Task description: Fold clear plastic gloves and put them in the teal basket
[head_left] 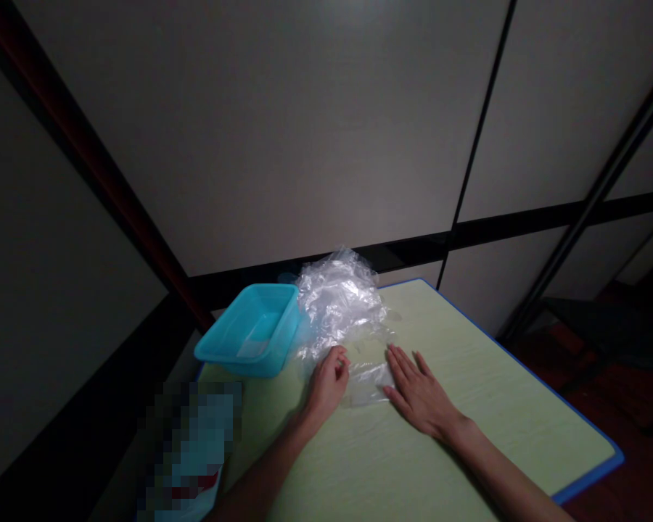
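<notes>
A clear plastic bag (pixel 371 384) lies flat on the light green table (pixel 522 428), between my two hands. My left hand (pixel 326 384) is at its left edge, with the fingers curled and closed on the thin plastic; the exact grip is partly hidden. On the right side, my right hand (pixel 416 391) rests palm down with its fingers stretched out, the fingertips touching the bag's edge. Just beyond both hands sits a crumpled heap of clear plastic bags (pixel 340 297), shiny and loosely piled.
A turquoise plastic basin (pixel 280 344) stands at the table's back left, with something pale and flat inside. Behind the table rise light cabinet panels (pixel 315 145) with dark trim. A blue edge (pixel 522 366) borders the table. A blurred patch (pixel 201 442) covers the lower left.
</notes>
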{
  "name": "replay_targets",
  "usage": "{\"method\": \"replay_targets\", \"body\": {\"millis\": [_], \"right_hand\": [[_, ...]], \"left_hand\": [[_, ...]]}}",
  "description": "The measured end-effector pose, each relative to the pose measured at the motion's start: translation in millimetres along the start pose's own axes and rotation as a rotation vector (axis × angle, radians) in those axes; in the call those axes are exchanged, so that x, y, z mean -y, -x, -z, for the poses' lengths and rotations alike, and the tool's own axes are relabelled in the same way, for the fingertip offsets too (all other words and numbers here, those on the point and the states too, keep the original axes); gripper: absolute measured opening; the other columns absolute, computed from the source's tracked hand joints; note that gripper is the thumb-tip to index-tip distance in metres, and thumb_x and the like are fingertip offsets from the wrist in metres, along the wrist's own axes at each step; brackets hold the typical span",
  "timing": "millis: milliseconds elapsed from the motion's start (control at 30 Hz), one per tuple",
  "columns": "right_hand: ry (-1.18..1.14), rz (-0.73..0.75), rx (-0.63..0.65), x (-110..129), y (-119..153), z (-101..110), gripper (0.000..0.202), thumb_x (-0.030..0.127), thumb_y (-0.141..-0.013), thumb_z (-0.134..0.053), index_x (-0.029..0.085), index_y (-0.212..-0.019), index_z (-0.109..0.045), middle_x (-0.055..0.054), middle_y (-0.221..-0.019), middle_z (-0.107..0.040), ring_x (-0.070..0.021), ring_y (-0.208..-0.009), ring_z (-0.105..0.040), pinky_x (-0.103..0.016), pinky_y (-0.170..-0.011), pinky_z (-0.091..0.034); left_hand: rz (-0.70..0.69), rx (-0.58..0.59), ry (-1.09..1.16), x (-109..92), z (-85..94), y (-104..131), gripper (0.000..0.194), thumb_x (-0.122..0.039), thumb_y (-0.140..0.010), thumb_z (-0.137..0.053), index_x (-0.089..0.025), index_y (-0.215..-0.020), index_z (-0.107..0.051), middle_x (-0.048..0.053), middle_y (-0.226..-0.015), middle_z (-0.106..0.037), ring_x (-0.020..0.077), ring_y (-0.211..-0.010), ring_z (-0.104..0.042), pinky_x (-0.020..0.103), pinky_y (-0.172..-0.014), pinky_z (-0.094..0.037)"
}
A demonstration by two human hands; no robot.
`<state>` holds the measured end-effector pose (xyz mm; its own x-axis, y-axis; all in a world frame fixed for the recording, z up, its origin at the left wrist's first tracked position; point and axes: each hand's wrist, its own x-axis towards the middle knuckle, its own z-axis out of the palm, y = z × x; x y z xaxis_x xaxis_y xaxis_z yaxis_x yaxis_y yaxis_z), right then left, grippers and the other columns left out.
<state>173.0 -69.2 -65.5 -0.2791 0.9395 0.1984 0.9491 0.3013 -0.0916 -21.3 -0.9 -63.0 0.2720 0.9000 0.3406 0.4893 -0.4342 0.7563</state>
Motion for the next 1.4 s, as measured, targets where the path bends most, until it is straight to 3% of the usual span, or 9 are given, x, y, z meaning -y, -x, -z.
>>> {"method": "replay_targets", "body": {"millis": [167, 267, 333, 400, 500, 633, 833, 1100, 1400], "right_hand": [[0.006, -0.030, 0.035, 2, -1, 3, 0.060, 0.044, -0.091, -0.019, 0.005, -0.136, -0.022, -0.016, -0.141, -0.021, -0.0229, -0.131, -0.017, -0.047, -0.104, -0.013], [0.022, -0.037, 0.040, 2, -1, 3, 0.056, 0.038, -0.091, -0.019, 0.005, -0.136, -0.022, -0.015, -0.141, -0.020, -0.0232, -0.131, -0.017, -0.047, -0.104, -0.015], [0.040, -0.025, 0.028, 1, -1, 1, 0.053, 0.033, -0.091, -0.020, 0.005, -0.136, -0.024, -0.015, -0.141, -0.020, -0.0232, -0.131, -0.017, -0.047, -0.103, -0.016], [0.066, 0.000, 0.009, 0, 0, -2, 0.052, 0.031, -0.089, -0.024, 0.006, -0.135, -0.027, -0.015, -0.141, -0.021, -0.0237, -0.130, -0.017, -0.048, -0.103, -0.018], [0.114, 0.033, -0.005, -1, 0, -5, 0.054, 0.029, -0.085, -0.033, 0.006, -0.134, -0.029, -0.016, -0.140, -0.022, -0.0260, -0.130, -0.017, -0.049, -0.102, -0.020], [0.129, 0.030, 0.021, -1, -1, -4, 0.054, 0.026, -0.084, -0.034, 0.006, -0.134, -0.030, -0.016, -0.140, -0.022, -0.0264, -0.130, -0.019, -0.049, -0.101, -0.021], [0.076, -0.012, 0.015, 1, -1, 0, 0.052, 0.030, -0.089, -0.024, 0.005, -0.134, -0.027, -0.014, -0.141, -0.021, -0.0232, -0.130, -0.018, -0.047, -0.103, -0.018], [0.059, -0.034, 0.019, 1, 0, 0, 0.054, 0.031, -0.088, -0.025, 0.004, -0.135, -0.025, -0.014, -0.141, -0.020, -0.0225, -0.131, -0.017, -0.046, -0.104, -0.016], [0.000, -0.052, 0.018, -1, 0, -2, 0.053, 0.030, -0.088, -0.025, 0.006, -0.135, -0.026, -0.013, -0.141, -0.022, -0.0216, -0.130, -0.018, -0.046, -0.104, -0.016]], "left_hand": [[-0.016, 0.020, -0.075, -6, 3.4, 1, 0.026, -0.004, -0.071, -0.040, -0.016, -0.094, -0.049, 0.002, -0.077, -0.059, 0.0130, -0.064, -0.058, 0.024, -0.062, -0.046], [-0.072, 0.058, -0.134, -29, -0.1, 9, 0.030, -0.006, -0.072, -0.040, -0.015, -0.098, -0.052, 0.009, -0.096, -0.060, 0.0187, -0.089, -0.057, 0.033, -0.081, -0.044], [-0.137, 0.128, -0.155, -49, -8.2, 18, 0.034, -0.013, -0.076, -0.044, -0.017, -0.108, -0.051, 0.008, -0.112, -0.056, 0.0202, -0.107, -0.049, 0.034, -0.093, -0.038], [-0.231, 0.287, -0.266, -67, -19.9, 26, 0.047, -0.027, -0.082, -0.043, -0.013, -0.127, -0.037, 0.011, -0.134, -0.039, 0.0229, -0.124, -0.033, 0.038, -0.101, -0.029], [-0.285, 0.481, -0.461, -80, -36.7, 32, 0.067, -0.042, -0.085, -0.038, -0.001, -0.135, -0.019, 0.018, -0.142, -0.016, 0.0258, -0.131, -0.013, 0.040, -0.105, -0.021], [-0.246, 0.514, -0.543, -70, -44.8, 32, 0.074, -0.049, -0.086, -0.036, 0.003, -0.135, -0.016, 0.021, -0.141, -0.012, 0.0268, -0.131, -0.009, 0.041, -0.106, -0.020], [-0.295, 0.426, -0.659, -47, -31.2, 37, 0.079, -0.061, -0.084, -0.024, 0.001, -0.133, -0.025, 0.020, -0.141, -0.018, 0.0275, -0.131, -0.008, 0.042, -0.105, -0.019], [-0.213, 0.428, -0.743, -37, -7.9, 36, 0.073, -0.054, -0.085, -0.032, 0.000, -0.133, -0.025, 0.020, -0.140, -0.018, 0.0278, -0.130, -0.013, 0.042, -0.104, -0.021], [-0.233, 0.391, -0.720, -33, -8.9, 37, 0.072, -0.053, -0.084, -0.034, -0.001, -0.134, -0.025, 0.020, -0.140, -0.019, 0.0278, -0.130, -0.012, 0.043, -0.104, -0.020]]}}
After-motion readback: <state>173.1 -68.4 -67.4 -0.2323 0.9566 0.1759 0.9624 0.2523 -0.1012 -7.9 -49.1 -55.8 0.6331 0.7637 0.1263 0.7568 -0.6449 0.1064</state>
